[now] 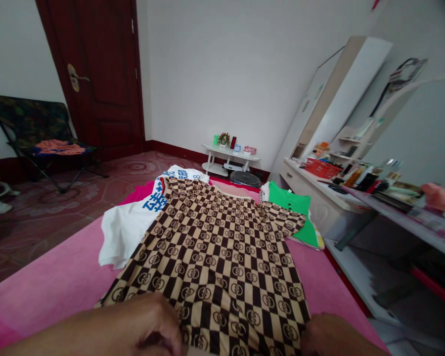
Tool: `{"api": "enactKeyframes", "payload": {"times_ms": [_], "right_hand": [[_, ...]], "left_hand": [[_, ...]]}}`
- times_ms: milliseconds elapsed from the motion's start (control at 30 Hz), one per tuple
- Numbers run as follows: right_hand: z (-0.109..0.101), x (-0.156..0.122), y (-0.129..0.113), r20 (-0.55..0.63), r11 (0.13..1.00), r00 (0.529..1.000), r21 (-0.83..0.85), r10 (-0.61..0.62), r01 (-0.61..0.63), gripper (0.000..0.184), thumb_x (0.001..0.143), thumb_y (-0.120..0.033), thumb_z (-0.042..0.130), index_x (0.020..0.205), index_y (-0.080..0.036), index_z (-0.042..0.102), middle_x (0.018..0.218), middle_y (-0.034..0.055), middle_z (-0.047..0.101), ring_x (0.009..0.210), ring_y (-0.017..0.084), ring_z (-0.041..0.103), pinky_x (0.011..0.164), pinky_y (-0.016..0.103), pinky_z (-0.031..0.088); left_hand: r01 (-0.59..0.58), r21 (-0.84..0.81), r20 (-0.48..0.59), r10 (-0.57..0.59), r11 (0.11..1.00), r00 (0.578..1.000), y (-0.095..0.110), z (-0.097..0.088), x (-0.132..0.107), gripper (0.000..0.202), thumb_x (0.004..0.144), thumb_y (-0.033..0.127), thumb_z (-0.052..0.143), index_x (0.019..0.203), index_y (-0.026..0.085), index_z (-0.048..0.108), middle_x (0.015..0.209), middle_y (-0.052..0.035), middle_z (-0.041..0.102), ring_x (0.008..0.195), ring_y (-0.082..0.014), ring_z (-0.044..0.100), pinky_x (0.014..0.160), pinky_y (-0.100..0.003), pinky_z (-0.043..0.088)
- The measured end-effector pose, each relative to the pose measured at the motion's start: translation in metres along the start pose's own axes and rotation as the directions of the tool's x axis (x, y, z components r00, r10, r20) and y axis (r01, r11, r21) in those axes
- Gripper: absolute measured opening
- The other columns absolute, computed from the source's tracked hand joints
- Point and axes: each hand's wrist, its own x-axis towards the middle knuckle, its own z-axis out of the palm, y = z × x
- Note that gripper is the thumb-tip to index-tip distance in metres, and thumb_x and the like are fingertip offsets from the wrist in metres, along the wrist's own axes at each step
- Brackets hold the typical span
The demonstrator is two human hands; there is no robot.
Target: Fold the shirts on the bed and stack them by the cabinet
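Observation:
A brown and tan checked shirt (pixel 218 257) lies spread flat on a pink bed cover (pixel 59 282), collar away from me. My left hand (pixel 152 324) is closed in a pinch on the shirt's near hem at the bottom left. My right hand (pixel 333 336) rests at the hem's right corner, its fingers curled on the cloth and partly cut off by the frame edge. A white shirt with blue print (pixel 133 222) lies partly under the checked shirt on the left. A green garment (pixel 296 212) lies to its right.
A white dresser (pixel 311 193) with a red basket (pixel 322 168) and bottles stands along the right. A small white side table (pixel 230 155) stands by the far wall. A folding chair (pixel 33 133) sits left, beside a dark red door (pixel 96 74).

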Motion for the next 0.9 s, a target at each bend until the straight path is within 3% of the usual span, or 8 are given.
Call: {"api": "enactKeyframes", "payload": {"times_ms": [100,200,300,367,467,633,733,900], "right_hand": [[-0.021,0.032,-0.027,0.023,0.998,0.999,-0.04,0.047,-0.046,0.014,0.075,-0.034,0.062,0.072,-0.026,0.074,0.068,0.0001,0.07,0.065,0.017,0.064,0.061,0.023,0.046],[-0.016,0.08,-0.041,-0.19,1.0,0.982,-0.006,0.005,-0.006,0.033,0.083,-0.039,0.055,0.11,-0.025,0.069,0.108,0.0061,0.07,0.1,0.022,0.063,0.088,0.032,0.048],[0.018,0.11,-0.03,-0.376,0.999,0.926,-0.04,-0.007,-0.009,0.061,0.089,-0.047,0.046,0.145,-0.023,0.037,0.149,0.0102,0.038,0.137,0.025,0.034,0.111,0.043,0.03],[0.044,0.111,-0.013,-0.349,0.992,0.937,-0.116,-0.002,-0.041,0.064,0.09,-0.05,0.043,0.148,-0.027,0.028,0.155,0.0068,0.025,0.142,0.026,0.024,0.113,0.049,0.025],[0.061,0.097,0.008,-0.328,0.961,0.944,-0.255,0.02,-0.109,0.061,0.089,-0.05,0.045,0.145,-0.031,0.034,0.154,0.0054,0.027,0.141,0.03,0.027,0.11,0.055,0.028],[0.015,0.106,-0.002,-0.221,0.878,0.945,-0.365,0.24,-0.308,0.044,0.079,-0.042,0.06,0.115,-0.016,0.068,0.119,0.0213,0.064,0.103,0.036,0.064,0.084,0.045,0.05],[-0.022,0.152,-0.011,-0.203,0.891,0.947,-0.336,0.248,-0.305,0.028,0.083,-0.036,0.054,0.084,-0.017,0.073,0.088,0.0165,0.072,0.084,0.031,0.068,0.074,0.038,0.049],[-0.047,0.248,0.032,-0.425,0.977,0.895,-0.095,0.135,-0.193,0.026,0.084,-0.025,0.048,0.096,-0.016,0.069,0.1,0.0117,0.07,0.092,0.02,0.064,0.083,0.028,0.045]], "left_hand": [[-0.001,0.065,0.009,0.0,0.998,1.0,-0.004,-0.01,0.021,0.025,0.087,0.015,0.05,0.099,0.026,0.07,0.084,-0.0013,0.069,0.077,-0.0144,0.064,0.07,-0.023,0.051],[0.051,0.218,-0.201,-0.006,0.975,0.98,-0.034,-0.016,0.047,0.037,0.088,0.019,0.051,0.123,0.029,0.06,0.118,-0.0041,0.064,0.107,-0.0196,0.06,0.093,-0.034,0.048],[0.222,0.346,-0.365,-0.088,0.912,0.927,-0.073,-0.009,0.066,0.067,0.087,0.039,0.056,0.148,0.027,0.03,0.154,-0.0108,0.028,0.138,-0.0327,0.03,0.111,-0.052,0.03],[0.26,0.395,-0.308,-0.14,0.881,0.941,-0.091,0.002,0.069,0.074,0.087,0.052,0.053,0.15,0.029,0.022,0.158,-0.0114,0.014,0.142,-0.0382,0.017,0.111,-0.06,0.022],[0.193,0.439,-0.184,-0.123,0.877,0.975,-0.097,0.016,0.062,0.066,0.09,0.058,0.044,0.149,0.038,0.021,0.159,-0.0057,0.007,0.143,-0.0387,0.012,0.111,-0.064,0.015],[0.177,0.426,-0.177,-0.11,0.887,0.978,-0.087,0.019,0.053,0.066,0.089,0.061,0.043,0.148,0.041,0.02,0.158,-0.0032,0.004,0.143,-0.0384,0.01,0.111,-0.064,0.014],[0.193,0.412,-0.16,-0.138,0.89,0.977,-0.084,0.016,0.054,0.066,0.09,0.061,0.041,0.148,0.041,0.019,0.158,-0.0034,0.003,0.143,-0.0378,0.008,0.111,-0.065,0.014],[0.229,0.394,-0.164,-0.177,0.89,0.97,-0.078,0.009,0.057,0.067,0.087,0.063,0.044,0.147,0.042,0.024,0.157,-0.0035,0.008,0.142,-0.0393,0.011,0.108,-0.067,0.02]]}}
